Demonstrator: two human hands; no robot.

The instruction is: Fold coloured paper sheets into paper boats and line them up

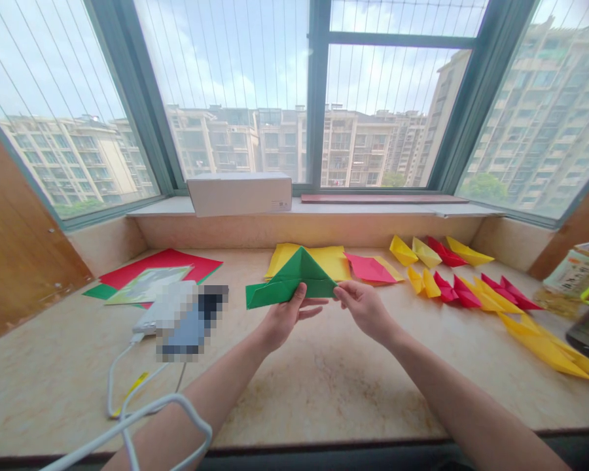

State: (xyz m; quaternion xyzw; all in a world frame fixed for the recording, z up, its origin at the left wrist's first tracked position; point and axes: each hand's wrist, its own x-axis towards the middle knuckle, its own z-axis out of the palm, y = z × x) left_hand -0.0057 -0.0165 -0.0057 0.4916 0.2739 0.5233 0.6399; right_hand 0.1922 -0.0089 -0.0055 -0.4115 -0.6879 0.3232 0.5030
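Note:
A folded green paper boat (287, 281) is held up in the air above the stone sill. My left hand (285, 317) pinches its lower middle edge, thumb on the near face and fingers behind. My right hand (363, 307) pinches its right tip. Both forearms reach in from the bottom of the view.
Flat yellow and pink sheets (331, 261) lie behind the boat. Several finished yellow and red paper boats (464, 288) line the right side. Red and green sheets (157, 271) lie at left, beside a white power bank (164, 311) with cables. A white box (239, 194) sits on the ledge; a bottle (576, 275) stands far right.

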